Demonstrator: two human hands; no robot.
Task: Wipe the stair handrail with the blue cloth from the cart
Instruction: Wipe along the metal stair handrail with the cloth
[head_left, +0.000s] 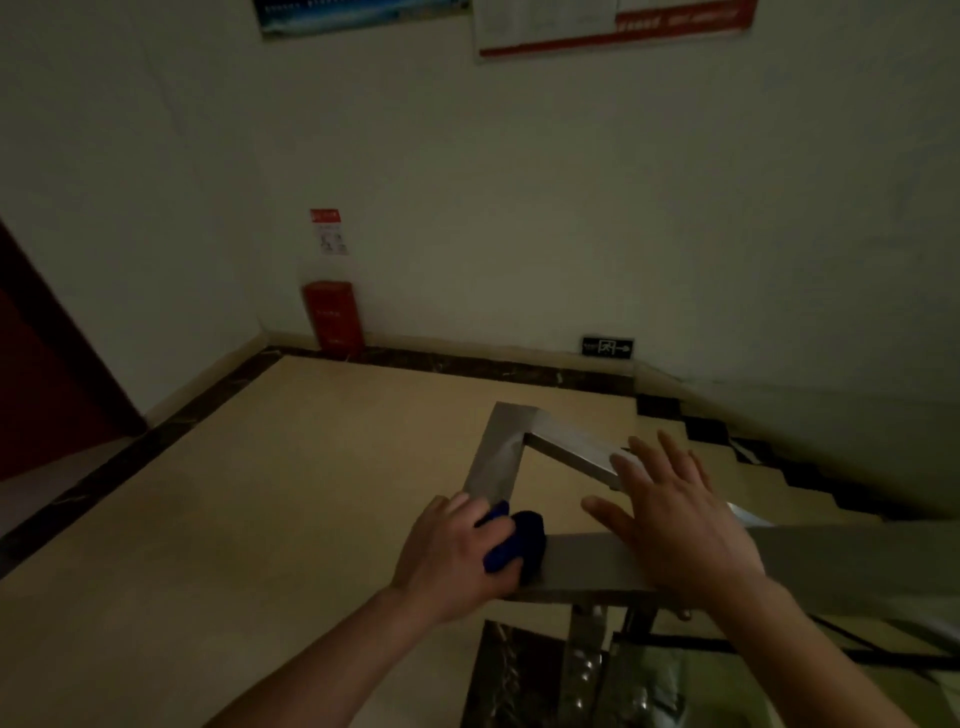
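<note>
While left hand (457, 551) grips blue cloth (514, 543) on handrail (587, 564); right hand (675, 519) flat.

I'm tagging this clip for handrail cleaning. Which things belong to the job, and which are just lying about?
Job: bunched dark blue cloth; flat steel stair handrail; left hand gripping the cloth; right hand spread over the handrail.
Lying about: red fire-extinguisher box; black exit sign; red-edged wall notice; dark red door.

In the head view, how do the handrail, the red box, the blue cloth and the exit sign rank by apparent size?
1. handrail
2. red box and blue cloth, about alike; the left hand hides part of the cloth
3. exit sign
</note>
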